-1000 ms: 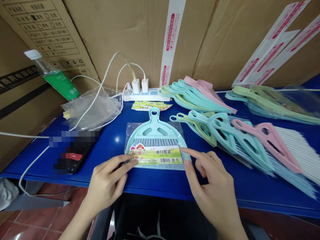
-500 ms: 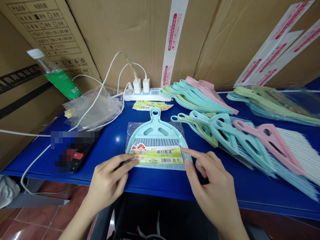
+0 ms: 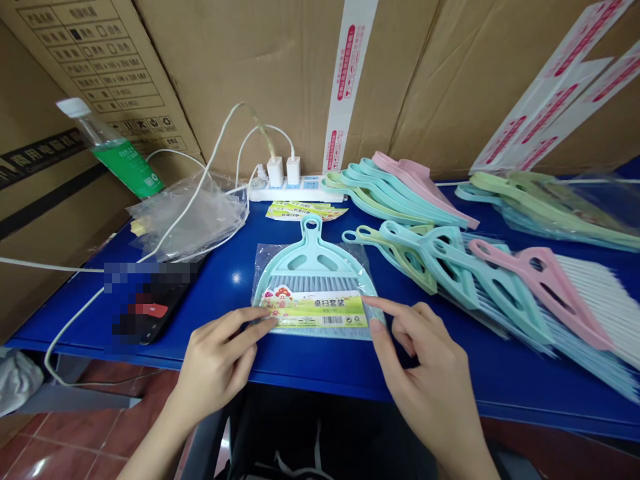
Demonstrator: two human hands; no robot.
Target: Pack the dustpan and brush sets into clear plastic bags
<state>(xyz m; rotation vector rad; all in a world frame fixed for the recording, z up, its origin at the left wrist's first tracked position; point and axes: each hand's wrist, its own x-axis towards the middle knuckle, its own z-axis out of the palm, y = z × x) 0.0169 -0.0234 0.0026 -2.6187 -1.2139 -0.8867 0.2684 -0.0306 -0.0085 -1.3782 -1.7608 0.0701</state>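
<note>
A light-blue dustpan (image 3: 314, 252) lies flat in a clear plastic bag (image 3: 260, 257), handle pointing away from me. A small brush with grey-blue bristles (image 3: 310, 283) is nested in it. Across its lower part runs a printed label card (image 3: 305, 310), yellow-green with mushrooms and a barcode; whether it is inside or on top of the bag I cannot tell. Fingertips of my left hand (image 3: 220, 357) rest on the card's left end, fingers stretched. My right hand (image 3: 425, 360) is open, index fingertip at the card's right edge and thumb lower on the bag's edge.
Several loose brushes (image 3: 495, 287) lie to the right, with stacked dustpans (image 3: 400, 190) behind and bagged sets (image 3: 550, 207) farther right. More label cards (image 3: 303, 211) lie before a power strip (image 3: 310, 190). Clear bags (image 3: 195, 213), a cable, a phone (image 3: 160, 313) and a bottle (image 3: 125, 163) are left.
Nothing has been taken up or let go. Both hands stay at the two ends of the label card; the view shifts very slightly.
</note>
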